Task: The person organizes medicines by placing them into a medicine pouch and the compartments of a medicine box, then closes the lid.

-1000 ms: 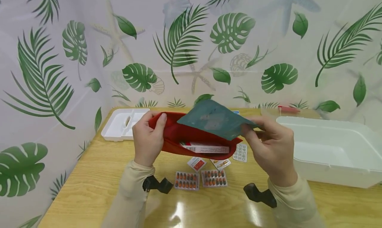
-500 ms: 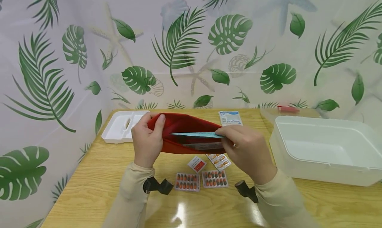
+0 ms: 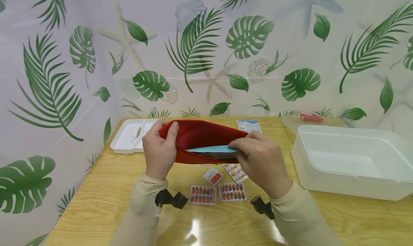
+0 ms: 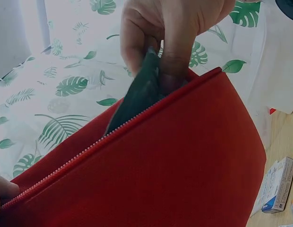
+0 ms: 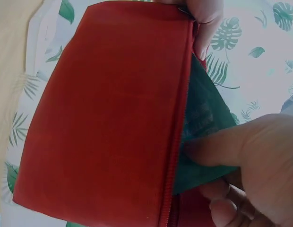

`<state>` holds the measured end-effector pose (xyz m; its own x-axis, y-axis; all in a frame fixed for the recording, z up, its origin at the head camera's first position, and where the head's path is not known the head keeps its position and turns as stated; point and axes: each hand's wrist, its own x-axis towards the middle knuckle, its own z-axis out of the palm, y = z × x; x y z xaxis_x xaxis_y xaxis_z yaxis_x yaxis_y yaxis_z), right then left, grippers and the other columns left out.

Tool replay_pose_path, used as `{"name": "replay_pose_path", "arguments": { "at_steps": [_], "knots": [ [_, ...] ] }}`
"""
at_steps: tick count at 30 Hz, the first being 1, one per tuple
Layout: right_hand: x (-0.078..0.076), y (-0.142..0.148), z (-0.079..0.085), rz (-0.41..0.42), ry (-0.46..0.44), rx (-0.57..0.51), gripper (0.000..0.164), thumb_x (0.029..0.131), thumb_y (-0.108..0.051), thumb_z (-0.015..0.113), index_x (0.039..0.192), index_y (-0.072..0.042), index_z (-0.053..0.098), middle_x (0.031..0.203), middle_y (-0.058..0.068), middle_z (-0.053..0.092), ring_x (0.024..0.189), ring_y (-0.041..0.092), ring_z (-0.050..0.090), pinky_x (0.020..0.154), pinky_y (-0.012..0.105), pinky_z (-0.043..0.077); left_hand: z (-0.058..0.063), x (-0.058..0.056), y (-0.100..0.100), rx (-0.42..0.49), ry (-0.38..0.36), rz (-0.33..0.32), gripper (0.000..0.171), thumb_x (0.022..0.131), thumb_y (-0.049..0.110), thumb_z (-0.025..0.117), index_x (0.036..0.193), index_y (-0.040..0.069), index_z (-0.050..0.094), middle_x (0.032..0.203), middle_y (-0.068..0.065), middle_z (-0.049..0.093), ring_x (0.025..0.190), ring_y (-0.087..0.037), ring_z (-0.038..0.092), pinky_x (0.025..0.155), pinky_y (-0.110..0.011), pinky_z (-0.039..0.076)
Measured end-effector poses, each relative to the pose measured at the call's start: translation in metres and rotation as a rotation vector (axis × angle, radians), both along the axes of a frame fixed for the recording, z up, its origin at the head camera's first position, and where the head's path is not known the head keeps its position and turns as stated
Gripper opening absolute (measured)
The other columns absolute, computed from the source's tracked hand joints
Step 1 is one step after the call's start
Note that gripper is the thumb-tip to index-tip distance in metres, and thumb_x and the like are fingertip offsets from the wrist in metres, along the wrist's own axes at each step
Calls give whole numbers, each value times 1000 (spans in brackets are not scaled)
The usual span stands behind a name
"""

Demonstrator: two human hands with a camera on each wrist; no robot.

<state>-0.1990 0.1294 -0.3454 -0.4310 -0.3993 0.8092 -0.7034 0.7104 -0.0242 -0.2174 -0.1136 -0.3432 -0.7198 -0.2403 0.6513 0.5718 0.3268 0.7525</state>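
Note:
A red zippered pouch (image 3: 200, 131) is held up above the table with its mouth spread. My left hand (image 3: 159, 149) grips its left end, thumb on the near side. At the right of the mouth, my right hand (image 3: 262, 160) pinches a flat blue-green packet (image 5: 205, 123), which sits partly inside the pouch. In the head view only a light blue strip of that packet shows. The left wrist view shows the packet between thumb and fingers, above the zipper (image 4: 108, 135). Most of the pouch's inside is hidden.
Below the pouch lie capsule blister packs (image 3: 202, 195), a small white-and-red box (image 3: 213, 176) and a blister of yellow capsules (image 3: 235, 172). A Surgical-labelled packet (image 3: 249, 125) lies behind. A white tray (image 3: 120, 138) stands left, a large white bin (image 3: 351, 183) right.
My right hand has moved left and brought the packet from above the pouch down into its mouth. The left hand keeps its grip on the pouch.

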Motion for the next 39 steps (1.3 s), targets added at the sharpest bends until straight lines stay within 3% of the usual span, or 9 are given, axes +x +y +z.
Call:
{"name": "replay_pose_path", "arguments": {
  "at_steps": [6,12,19,26,33,39],
  "knots": [
    [0,1,-3,-106,-6,75,11,77,-4,65,81,-10,73,81,1,71,72,21,50,58,33,49,1,1,0,7,-5,-9,22,95,23,62,96,2,67,93,-9,70,78,-20,67,63,-31,57],
    [1,-1,-4,-148,-35,120,9,79,-5,71,86,-8,75,83,5,71,75,24,52,66,35,51,1,1,1,17,16,-14,21,94,21,63,95,1,67,90,-10,70,76,-20,67,62,-27,57],
    [3,-8,-7,-99,-36,175,15,75,-7,80,89,-10,76,86,4,72,76,22,54,68,35,55,-1,0,5,26,30,-46,20,94,20,63,93,0,68,87,-11,70,73,-21,67,61,-24,56],
    [5,-14,-11,-57,-41,189,14,76,-8,79,90,-10,75,86,3,72,73,20,59,65,33,56,-3,0,7,5,35,-59,21,94,20,63,93,0,68,86,-11,71,71,-21,67,59,-25,56],
    [3,-9,-8,-14,-76,91,10,80,-7,76,87,-13,72,84,0,71,74,18,63,67,35,56,-4,-1,6,12,48,-77,20,94,21,64,94,1,68,86,-10,70,71,-19,67,58,-28,56],
    [3,-11,-11,-84,-70,151,10,80,-11,77,90,-13,75,84,0,72,73,19,57,62,33,55,-2,2,8,-10,47,-95,20,94,21,64,94,1,67,87,-10,71,70,-19,67,58,-30,57]
  ]
}}
